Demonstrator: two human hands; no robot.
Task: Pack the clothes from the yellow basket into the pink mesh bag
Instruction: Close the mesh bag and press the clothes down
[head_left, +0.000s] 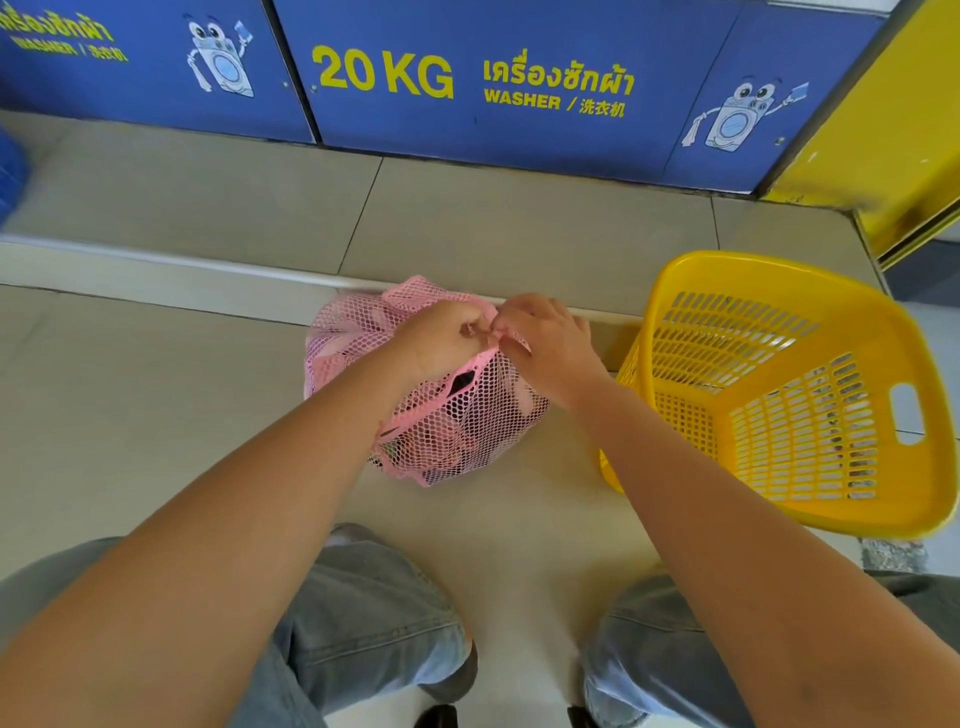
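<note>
- The left hand (441, 338) is seen in the head view curled over the top of the pink mesh bag (441, 410), its fingers pinched on the gathered neck of the mesh.
- The right hand (545, 343) is met there, touching the left, with its fingertips pressed together on the same bunched neck, as if a cord or knot were being worked; the cord itself cannot be made out.
- The bag is found on the tiled floor (156, 415), just below the raised step edge and just beside the yellow basket (779, 395), which is tipped toward the bag at the floor's right side.
- The bag is seen bulging with clothes (467, 400), pale and dark pieces showing through the mesh.
- The basket is seen with nothing inside; only its slotted walls and floor show.
- The packing is judged done; only the closing of the bag's neck appears left.
</note>
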